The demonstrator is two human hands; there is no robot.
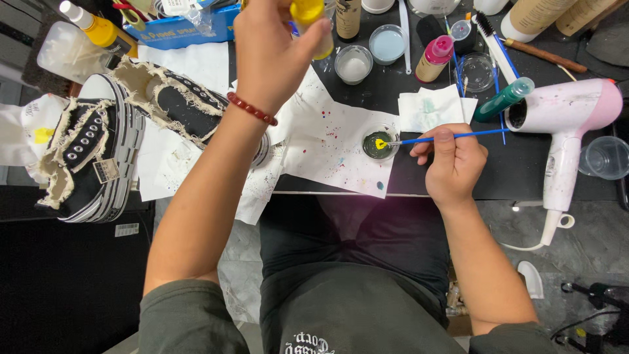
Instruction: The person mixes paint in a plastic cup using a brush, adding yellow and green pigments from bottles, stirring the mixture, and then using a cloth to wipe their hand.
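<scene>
My right hand [452, 164] grips a thin blue paintbrush [452, 137] whose tip carries yellow paint and rests in a small clear cup of dark green paint [379, 144]. That cup stands on paint-speckled white paper [327, 147] at the table's front edge. My left hand [272, 49] is raised over the back of the table and holds a small yellow paint bottle [308, 14]; a red bead bracelet [252, 109] circles that wrist.
Two black canvas sneakers with frayed trim [88, 157] [180, 105] lie at left. A pink-and-white hair dryer [567, 131] lies at right beside a green bottle [503, 99]. Small cups [354, 64] [387, 44], a pink-capped bottle [436, 58] and brushes crowd the back.
</scene>
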